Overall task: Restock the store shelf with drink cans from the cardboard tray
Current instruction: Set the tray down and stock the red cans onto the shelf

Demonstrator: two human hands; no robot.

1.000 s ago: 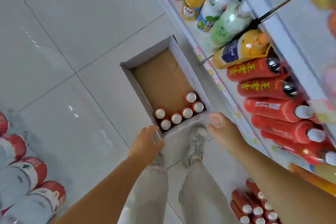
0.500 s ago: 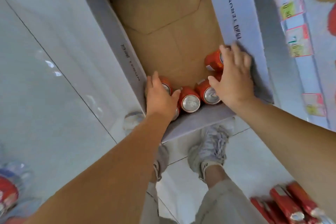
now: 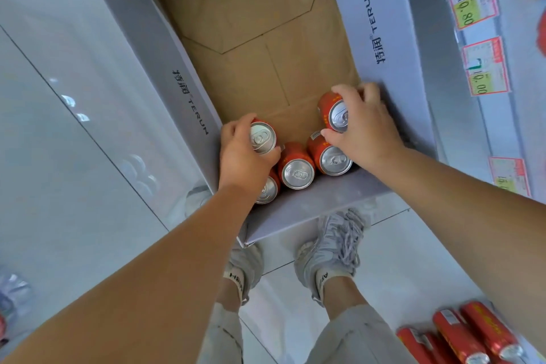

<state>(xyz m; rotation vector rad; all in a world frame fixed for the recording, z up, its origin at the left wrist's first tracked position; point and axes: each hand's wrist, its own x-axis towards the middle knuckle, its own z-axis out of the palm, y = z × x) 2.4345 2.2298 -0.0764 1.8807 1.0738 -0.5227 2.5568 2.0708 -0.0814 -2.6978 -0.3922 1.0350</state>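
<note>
Down in the cardboard tray [image 3: 189,74], five red cans crowd the near end, and the brown bottom lies bare toward the far wall. The left hand [image 3: 243,156] has its grip curled round the left can [image 3: 262,137], just beside the tray's left wall; a hidden can [image 3: 267,190] shows partly under that wrist. The right hand [image 3: 365,130] grasps the far-right can [image 3: 336,112], fingers squeezed in beside the right wall. Two untouched cans, the middle can [image 3: 297,174] and the near-right can [image 3: 334,159], stand between the hands along the near wall. The shelf rail [image 3: 484,68] runs just right of the tray; open floor [image 3: 74,156] lies left.
</note>
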